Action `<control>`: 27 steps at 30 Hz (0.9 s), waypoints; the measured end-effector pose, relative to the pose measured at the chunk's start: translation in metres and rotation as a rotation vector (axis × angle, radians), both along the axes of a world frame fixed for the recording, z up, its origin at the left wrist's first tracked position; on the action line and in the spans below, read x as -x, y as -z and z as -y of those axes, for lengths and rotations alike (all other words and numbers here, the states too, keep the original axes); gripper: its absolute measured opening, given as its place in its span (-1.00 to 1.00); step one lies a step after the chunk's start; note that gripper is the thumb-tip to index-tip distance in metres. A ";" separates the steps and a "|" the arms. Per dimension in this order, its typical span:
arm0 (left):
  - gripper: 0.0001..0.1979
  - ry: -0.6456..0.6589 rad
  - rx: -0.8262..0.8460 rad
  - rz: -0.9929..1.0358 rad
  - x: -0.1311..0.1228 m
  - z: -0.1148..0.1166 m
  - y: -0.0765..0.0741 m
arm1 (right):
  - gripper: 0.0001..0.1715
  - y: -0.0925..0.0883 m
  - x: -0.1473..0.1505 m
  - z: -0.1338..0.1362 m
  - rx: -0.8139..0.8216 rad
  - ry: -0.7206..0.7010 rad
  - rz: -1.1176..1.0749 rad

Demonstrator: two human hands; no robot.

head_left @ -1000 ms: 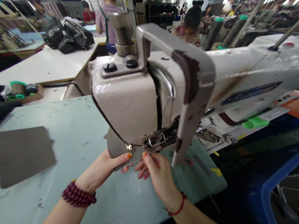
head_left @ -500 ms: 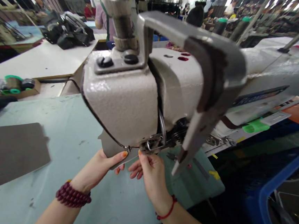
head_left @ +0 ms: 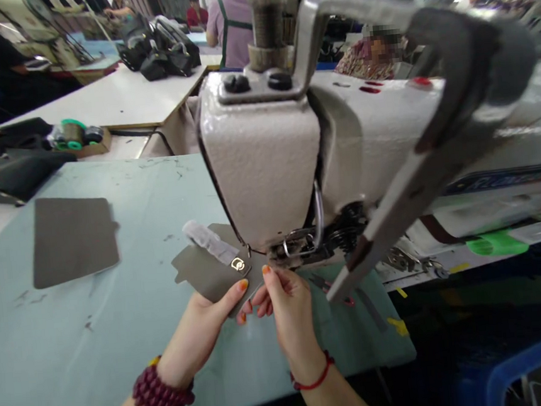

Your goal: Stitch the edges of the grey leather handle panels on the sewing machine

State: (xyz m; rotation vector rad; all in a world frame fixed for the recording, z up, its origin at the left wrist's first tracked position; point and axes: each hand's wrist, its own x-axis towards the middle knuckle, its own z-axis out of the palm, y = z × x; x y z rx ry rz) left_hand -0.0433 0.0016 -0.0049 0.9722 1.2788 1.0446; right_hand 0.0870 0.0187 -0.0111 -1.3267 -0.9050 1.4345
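A grey flat panel [head_left: 201, 272] lies partly under the head of a white sewing machine [head_left: 261, 159]. On it sits a shiny metal clasp [head_left: 239, 264], with a strip in whitish wrapping [head_left: 210, 241] reaching away from it. My left hand [head_left: 199, 332] grips the panel's near edge, thumb on top and fingers beneath. Just right of it, my right hand [head_left: 291, 302] pinches the panel's right end close below the needle area. The machine head hides the panel's far right part.
A second grey panel [head_left: 75, 242] lies on the green table cover [head_left: 134, 328] at left. Small snips [head_left: 325, 283] rest right of my right hand. A metal bar [head_left: 394, 211] slants down in front of the machine. A blue bin [head_left: 525, 357] stands low at right.
The camera view has turned left, shifting the scene rightward. More of the panel now shows left of the machine head, with its clasp and wrapped strip in sight. Both hands keep hold of it.
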 end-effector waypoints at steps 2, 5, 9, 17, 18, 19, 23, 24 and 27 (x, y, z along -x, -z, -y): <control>-0.73 -0.082 0.019 -0.009 -0.015 0.011 0.001 | -0.50 -0.004 -0.004 0.000 0.002 -0.008 -0.027; -0.71 -0.206 0.030 -0.001 -0.039 0.026 0.004 | -0.44 -0.011 -0.013 0.000 0.014 -0.061 -0.095; -0.66 -0.336 0.041 -0.019 -0.071 0.039 0.003 | -0.44 -0.013 -0.031 -0.004 0.046 -0.159 -0.127; -0.50 -0.494 0.244 -0.027 -0.122 0.047 0.015 | -0.45 -0.014 -0.064 -0.017 0.057 -0.333 0.081; -0.48 -0.464 0.243 -0.006 -0.122 0.051 0.014 | -0.47 -0.015 -0.069 -0.016 0.024 -0.354 0.140; -0.47 -0.373 0.244 0.029 -0.119 0.055 0.011 | -0.50 -0.016 -0.077 -0.013 -0.025 -0.360 0.219; -0.54 0.177 0.228 0.180 -0.074 0.062 -0.025 | -0.58 0.000 -0.125 0.002 -0.222 -0.221 0.629; -0.57 0.199 0.209 0.166 -0.055 0.054 -0.036 | -0.55 0.009 -0.139 0.005 -0.247 -0.166 0.724; -0.68 -0.051 -0.037 -0.026 0.002 0.003 -0.053 | -0.51 0.045 -0.173 0.011 -0.430 -0.108 1.057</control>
